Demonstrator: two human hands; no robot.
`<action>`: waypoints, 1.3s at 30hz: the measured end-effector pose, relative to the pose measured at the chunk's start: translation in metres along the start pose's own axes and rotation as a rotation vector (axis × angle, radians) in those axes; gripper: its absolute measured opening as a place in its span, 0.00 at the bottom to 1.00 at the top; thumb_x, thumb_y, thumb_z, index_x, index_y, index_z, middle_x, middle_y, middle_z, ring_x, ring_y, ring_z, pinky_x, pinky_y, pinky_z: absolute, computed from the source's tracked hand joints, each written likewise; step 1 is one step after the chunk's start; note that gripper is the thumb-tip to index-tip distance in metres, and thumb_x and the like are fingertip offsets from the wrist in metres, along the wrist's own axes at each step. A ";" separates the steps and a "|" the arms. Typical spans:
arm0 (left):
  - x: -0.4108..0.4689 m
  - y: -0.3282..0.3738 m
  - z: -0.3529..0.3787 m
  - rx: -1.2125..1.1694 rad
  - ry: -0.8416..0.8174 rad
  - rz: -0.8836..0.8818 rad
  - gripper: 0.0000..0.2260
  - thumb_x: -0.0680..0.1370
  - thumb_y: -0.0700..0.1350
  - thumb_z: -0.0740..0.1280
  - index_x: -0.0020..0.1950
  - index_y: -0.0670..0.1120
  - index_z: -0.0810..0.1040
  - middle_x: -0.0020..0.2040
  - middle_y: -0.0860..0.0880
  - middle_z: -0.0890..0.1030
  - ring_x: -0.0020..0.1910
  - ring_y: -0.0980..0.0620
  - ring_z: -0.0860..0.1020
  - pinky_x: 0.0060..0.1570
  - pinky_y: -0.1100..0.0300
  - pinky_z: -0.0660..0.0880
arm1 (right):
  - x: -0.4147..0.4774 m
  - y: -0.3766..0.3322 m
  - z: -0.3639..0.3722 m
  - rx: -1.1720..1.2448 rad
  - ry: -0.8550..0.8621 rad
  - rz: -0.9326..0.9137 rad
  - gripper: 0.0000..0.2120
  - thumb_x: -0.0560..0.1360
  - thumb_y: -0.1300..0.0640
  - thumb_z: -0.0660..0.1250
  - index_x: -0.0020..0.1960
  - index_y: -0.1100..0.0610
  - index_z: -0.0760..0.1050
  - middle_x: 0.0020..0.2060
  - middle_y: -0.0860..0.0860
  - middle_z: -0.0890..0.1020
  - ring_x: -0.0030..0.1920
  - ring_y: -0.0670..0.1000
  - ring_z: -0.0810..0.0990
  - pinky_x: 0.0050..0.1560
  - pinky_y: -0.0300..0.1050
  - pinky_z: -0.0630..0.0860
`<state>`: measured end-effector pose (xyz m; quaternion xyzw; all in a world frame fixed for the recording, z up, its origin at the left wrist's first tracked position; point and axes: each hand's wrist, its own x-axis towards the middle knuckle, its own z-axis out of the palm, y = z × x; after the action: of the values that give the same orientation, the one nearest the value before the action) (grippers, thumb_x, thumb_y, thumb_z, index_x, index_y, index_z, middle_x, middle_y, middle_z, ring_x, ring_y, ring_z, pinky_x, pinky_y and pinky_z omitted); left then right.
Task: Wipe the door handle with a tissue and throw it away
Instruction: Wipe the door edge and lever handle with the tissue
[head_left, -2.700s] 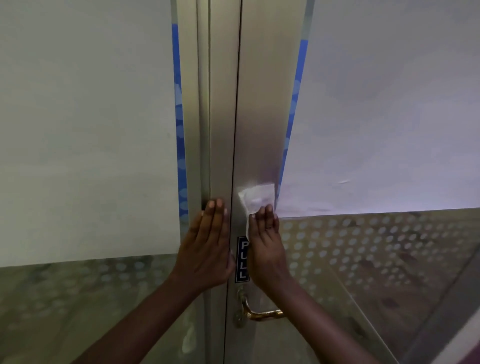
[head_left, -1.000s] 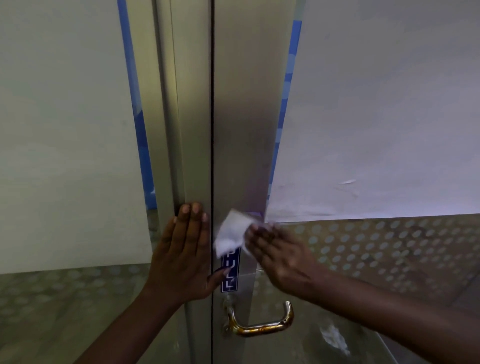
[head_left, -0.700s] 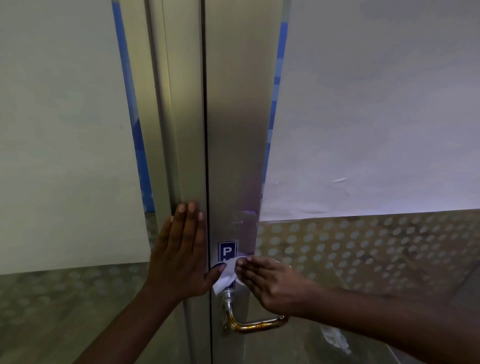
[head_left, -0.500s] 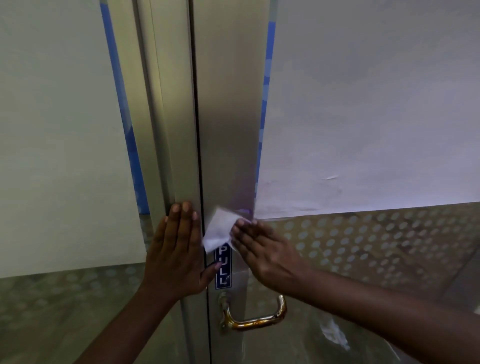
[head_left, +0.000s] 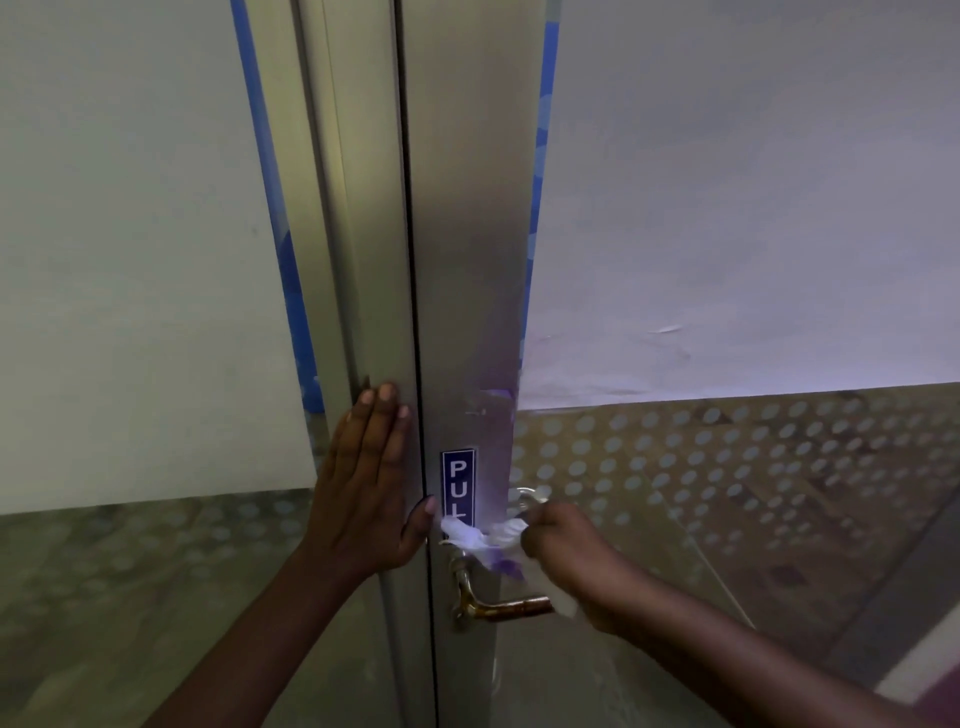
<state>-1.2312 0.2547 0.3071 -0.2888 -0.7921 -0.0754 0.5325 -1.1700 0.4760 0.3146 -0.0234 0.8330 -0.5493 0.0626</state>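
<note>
Right fingers: curled shut around the tissue, so the right hand is a loose fist pressed toward the door stile.
Left fingers: straight and together, flat on the metal frame; the left hand holds nothing, its thumb pointing toward 3 o'clock, tip near the tissue's left edge.
Tissue: white, crumpled, blurred; it sticks out of the right fist toward 9 o'clock and covers the bottom of the PULL sticker.
Tissue versus handle: the bulk of it lies at 12 o'clock from the brass door handle, just above the handle's pivot; a further white bit shows under the right hand at the lever's free end, and I cannot tell whether it touches the lever.
Handle: lever points toward 3 o'clock, its end hidden behind the right wrist.
Door glass: frosted above, dotted film below, at 3 o'clock from the stile.
Change from half a second ago: the right hand has dropped toward 6 o'clock, from beside the top of the sticker to its bottom; the tissue, then spread out above the sticker, is now bunched at its lower end.
Left hand since then: same flat position on the frame.
</note>
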 end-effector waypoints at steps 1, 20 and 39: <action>-0.004 -0.001 0.001 -0.001 -0.007 0.004 0.34 0.81 0.60 0.51 0.77 0.36 0.53 0.81 0.41 0.47 0.79 0.40 0.51 0.77 0.44 0.54 | -0.003 0.003 -0.002 0.222 -0.025 0.139 0.14 0.69 0.68 0.57 0.38 0.59 0.80 0.36 0.56 0.82 0.35 0.53 0.79 0.35 0.43 0.73; -0.022 0.001 0.014 0.089 0.016 0.031 0.34 0.80 0.60 0.51 0.78 0.39 0.51 0.81 0.43 0.46 0.80 0.42 0.47 0.78 0.47 0.45 | -0.002 0.029 0.102 -1.006 0.284 -0.282 0.08 0.62 0.63 0.64 0.38 0.60 0.81 0.31 0.54 0.83 0.32 0.52 0.82 0.32 0.39 0.77; -0.021 0.000 0.025 0.196 0.064 0.082 0.34 0.80 0.59 0.48 0.78 0.37 0.50 0.80 0.40 0.45 0.80 0.41 0.46 0.78 0.46 0.43 | 0.003 0.043 0.133 -1.437 0.258 -0.183 0.18 0.62 0.66 0.53 0.34 0.67 0.82 0.30 0.63 0.83 0.29 0.60 0.81 0.29 0.44 0.78</action>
<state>-1.2456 0.2568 0.2778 -0.2649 -0.7658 0.0148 0.5859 -1.1545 0.3714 0.2232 -0.0635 0.9829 0.1308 -0.1128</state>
